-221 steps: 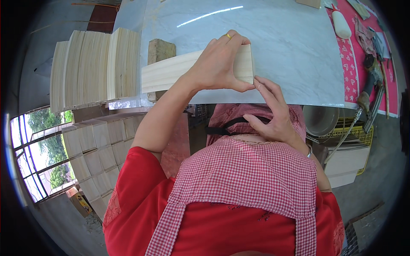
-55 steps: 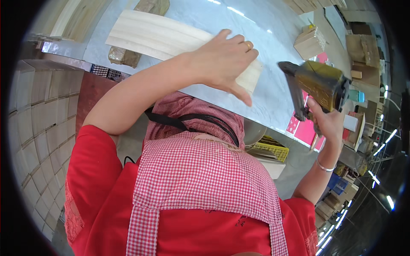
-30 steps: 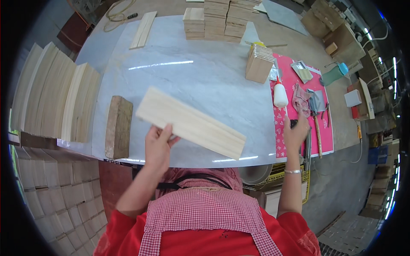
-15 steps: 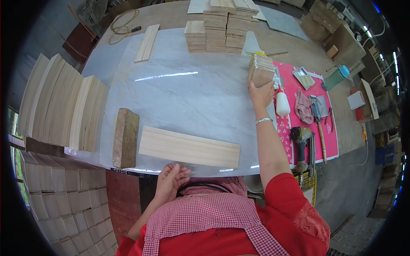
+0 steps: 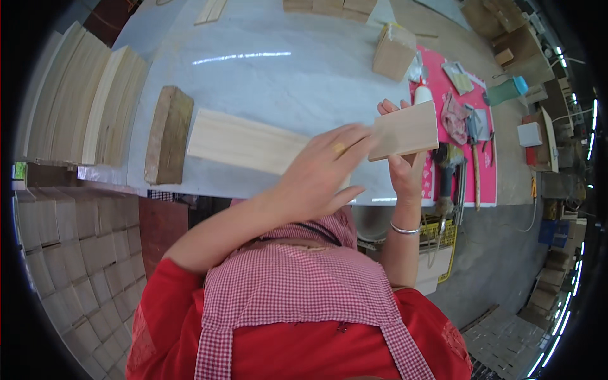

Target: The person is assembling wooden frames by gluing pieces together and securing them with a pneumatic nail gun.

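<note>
A small rectangular wooden board [image 5: 408,128] is held up by my right hand [image 5: 408,174], thumb on the near side and fingertips showing beyond its far edge. My left hand [image 5: 322,166] stretches flat across to the board's left end. Its slightly blurred fingertips touch or nearly touch the wood, and the thumb stands apart. Beneath my left hand lies a long pale plank [image 5: 244,140], its right part hidden. A stack of small boards [image 5: 394,56] stands beyond my right hand. Near it is a white glue bottle with a red tip [image 5: 422,94].
A thick wooden block [image 5: 168,136] stands left of the plank, and tall board stacks [image 5: 82,101] fill the table's left edge. On the pink sheet [image 5: 437,66] at right lie a rag [image 5: 454,120], a hammer [image 5: 475,142] and an air-tool-like gun [image 5: 446,171]. A teal bottle [image 5: 505,92] lies farther right.
My right hand has come back from the stack toward me with a small board. The left hand has moved up and right from the table's edge to that board. The view has tilted down.
</note>
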`<action>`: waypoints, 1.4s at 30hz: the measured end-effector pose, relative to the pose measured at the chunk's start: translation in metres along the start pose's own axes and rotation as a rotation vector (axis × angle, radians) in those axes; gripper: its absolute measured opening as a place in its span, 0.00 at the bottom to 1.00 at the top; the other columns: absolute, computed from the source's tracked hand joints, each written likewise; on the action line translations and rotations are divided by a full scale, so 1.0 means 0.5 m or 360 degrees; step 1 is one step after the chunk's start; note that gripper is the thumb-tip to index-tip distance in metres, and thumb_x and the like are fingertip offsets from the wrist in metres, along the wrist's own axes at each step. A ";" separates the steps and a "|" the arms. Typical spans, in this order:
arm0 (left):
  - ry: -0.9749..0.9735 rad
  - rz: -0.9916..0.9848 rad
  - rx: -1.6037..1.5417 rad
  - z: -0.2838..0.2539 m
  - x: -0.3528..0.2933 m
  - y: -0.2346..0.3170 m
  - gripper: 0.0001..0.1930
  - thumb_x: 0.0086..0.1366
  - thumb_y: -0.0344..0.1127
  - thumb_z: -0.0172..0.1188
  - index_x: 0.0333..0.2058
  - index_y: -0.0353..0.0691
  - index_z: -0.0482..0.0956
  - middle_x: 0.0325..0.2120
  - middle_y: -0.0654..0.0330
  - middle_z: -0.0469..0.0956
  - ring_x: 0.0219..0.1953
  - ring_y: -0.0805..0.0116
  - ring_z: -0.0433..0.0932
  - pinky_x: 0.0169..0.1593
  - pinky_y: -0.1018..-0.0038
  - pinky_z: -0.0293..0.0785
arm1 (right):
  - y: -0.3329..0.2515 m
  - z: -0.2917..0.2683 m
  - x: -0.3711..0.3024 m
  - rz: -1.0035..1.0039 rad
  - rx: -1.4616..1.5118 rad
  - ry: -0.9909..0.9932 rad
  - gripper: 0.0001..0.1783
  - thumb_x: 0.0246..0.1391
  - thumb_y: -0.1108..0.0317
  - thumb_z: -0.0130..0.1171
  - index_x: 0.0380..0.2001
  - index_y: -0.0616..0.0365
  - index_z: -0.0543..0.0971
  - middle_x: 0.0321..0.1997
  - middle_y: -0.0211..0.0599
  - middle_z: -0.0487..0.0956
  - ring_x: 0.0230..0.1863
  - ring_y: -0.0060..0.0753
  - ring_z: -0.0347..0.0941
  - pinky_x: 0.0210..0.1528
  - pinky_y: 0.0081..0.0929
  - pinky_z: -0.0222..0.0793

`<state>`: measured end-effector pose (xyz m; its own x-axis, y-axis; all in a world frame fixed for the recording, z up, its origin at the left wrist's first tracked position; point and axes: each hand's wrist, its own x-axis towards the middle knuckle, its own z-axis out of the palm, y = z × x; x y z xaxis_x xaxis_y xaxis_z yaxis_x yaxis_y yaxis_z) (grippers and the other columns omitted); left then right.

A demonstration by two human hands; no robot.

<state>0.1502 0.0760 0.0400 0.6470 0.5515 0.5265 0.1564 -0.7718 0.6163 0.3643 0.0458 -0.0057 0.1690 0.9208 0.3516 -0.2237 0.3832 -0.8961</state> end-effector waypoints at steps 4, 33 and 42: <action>-0.0160 -0.0115 -0.0519 0.061 0.034 -0.014 0.29 0.59 0.31 0.67 0.59 0.33 0.71 0.49 0.47 0.78 0.52 0.49 0.77 0.57 0.62 0.73 | -0.020 0.025 -0.090 0.0041 -0.0147 0.0227 0.45 0.50 0.67 0.72 0.66 0.69 0.60 0.62 0.50 0.72 0.64 0.36 0.69 0.64 0.36 0.67; -0.0627 -0.0175 0.0481 -0.020 0.053 -0.063 0.46 0.33 0.51 0.77 0.53 0.38 0.73 0.44 0.53 0.73 0.44 0.55 0.75 0.47 0.63 0.66 | 0.137 0.093 -0.155 0.0013 -0.1674 0.0409 0.32 0.51 0.72 0.62 0.61 0.63 0.68 0.38 0.45 0.77 0.32 0.50 0.78 0.30 0.40 0.74; -0.0758 -0.0280 0.0358 0.001 0.078 -0.054 0.46 0.33 0.49 0.77 0.54 0.38 0.72 0.46 0.54 0.73 0.46 0.54 0.75 0.49 0.63 0.68 | 0.139 0.097 -0.148 -0.0017 -0.1610 0.0393 0.36 0.47 0.68 0.65 0.61 0.63 0.67 0.39 0.43 0.78 0.32 0.47 0.79 0.28 0.37 0.75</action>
<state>0.1718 0.1180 0.0437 0.8546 0.5143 0.0716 0.4142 -0.7585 0.5030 0.2895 0.0081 -0.0809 0.3834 0.8337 0.3975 0.6687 0.0463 -0.7421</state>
